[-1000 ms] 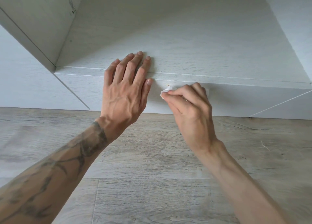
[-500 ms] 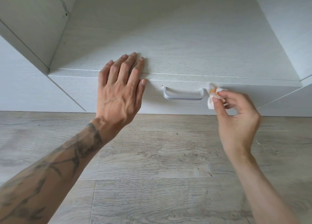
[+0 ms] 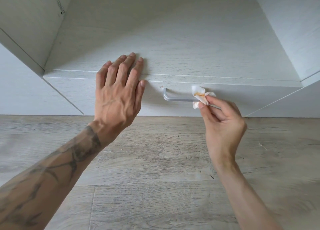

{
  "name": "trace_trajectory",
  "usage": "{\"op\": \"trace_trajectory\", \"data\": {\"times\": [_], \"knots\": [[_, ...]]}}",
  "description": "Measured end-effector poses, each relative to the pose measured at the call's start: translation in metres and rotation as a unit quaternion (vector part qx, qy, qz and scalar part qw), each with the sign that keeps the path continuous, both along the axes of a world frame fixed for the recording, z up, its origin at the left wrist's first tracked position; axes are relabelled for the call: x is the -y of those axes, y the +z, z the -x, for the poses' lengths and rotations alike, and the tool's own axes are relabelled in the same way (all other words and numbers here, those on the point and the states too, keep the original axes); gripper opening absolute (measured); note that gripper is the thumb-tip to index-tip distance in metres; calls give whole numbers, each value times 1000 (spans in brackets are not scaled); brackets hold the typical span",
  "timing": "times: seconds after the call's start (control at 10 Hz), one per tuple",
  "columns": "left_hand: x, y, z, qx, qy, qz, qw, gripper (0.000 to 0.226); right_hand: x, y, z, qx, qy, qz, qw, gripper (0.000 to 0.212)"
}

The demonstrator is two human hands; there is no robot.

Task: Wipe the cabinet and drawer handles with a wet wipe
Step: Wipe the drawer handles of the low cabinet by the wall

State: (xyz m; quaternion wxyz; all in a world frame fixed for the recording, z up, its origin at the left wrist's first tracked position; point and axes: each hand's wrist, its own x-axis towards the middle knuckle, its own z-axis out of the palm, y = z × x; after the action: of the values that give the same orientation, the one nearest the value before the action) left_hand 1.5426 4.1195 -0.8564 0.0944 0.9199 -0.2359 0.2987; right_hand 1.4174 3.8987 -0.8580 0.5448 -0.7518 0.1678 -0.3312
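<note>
Change over the last second: the right hand [image 3: 223, 122] has carried the wipe [image 3: 200, 95] along the handle [image 3: 180, 99] from its left end to its right end. The bar, hidden under the fingers a second ago, is now bare over most of its length. The left hand [image 3: 117, 94] has stayed put.

Grip, right: thumb and fingertips pinch the crumpled wipe, the other fingers curled below it. The wipe sits on the right end of the handle and covers the post there. It shows an orange-brown stain [image 3: 199, 94] on the side facing up.

Grip, left: fingers straight and together, palm flat over the upper edge of the drawer [image 3: 242, 98], to the left of the handle. It holds nothing and seems to steady the front.

Judgement: one pass along the bar looks complete, and the stain suggests dirt came off. A small reddish speck [image 3: 161, 86] remains on the drawer front just beside the left post, so that spot may need another touch. The wipe's soiled face could smear; refolding would help.

Containers: the drawer is closed, contents not visible. The cabinet [image 3: 190, 39] stands on a wood-look floor [image 3: 155, 160].
</note>
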Motion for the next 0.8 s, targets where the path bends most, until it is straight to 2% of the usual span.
{"op": "trace_trajectory", "data": {"times": [0.2,0.3,0.4,0.5,0.6,0.7,0.8], "knots": [[0,-1,-1,2,0,-1,1000,52,-5,2,-1,32,-19,131,991,22],[0,-1,-1,0,1,-2,1000,52,-22,4,-8,29,-2,225,974,10],[0,0,0,0,-1,0,1000,52,-35,7,-17,33,2,237,971,6],[0,1,-1,1,-2,-4,1000,52,-36,8,-15,21,18,263,964,13],[0,1,-1,-2,1,-8,1000,53,-25,8,-8,-8,15,280,960,32],[-1,1,-1,-1,-1,-8,1000,53,-12,9,-5,-4,-7,293,956,33],[-2,1,-2,3,2,-8,1000,53,-17,10,-8,8,21,306,952,28]]}}
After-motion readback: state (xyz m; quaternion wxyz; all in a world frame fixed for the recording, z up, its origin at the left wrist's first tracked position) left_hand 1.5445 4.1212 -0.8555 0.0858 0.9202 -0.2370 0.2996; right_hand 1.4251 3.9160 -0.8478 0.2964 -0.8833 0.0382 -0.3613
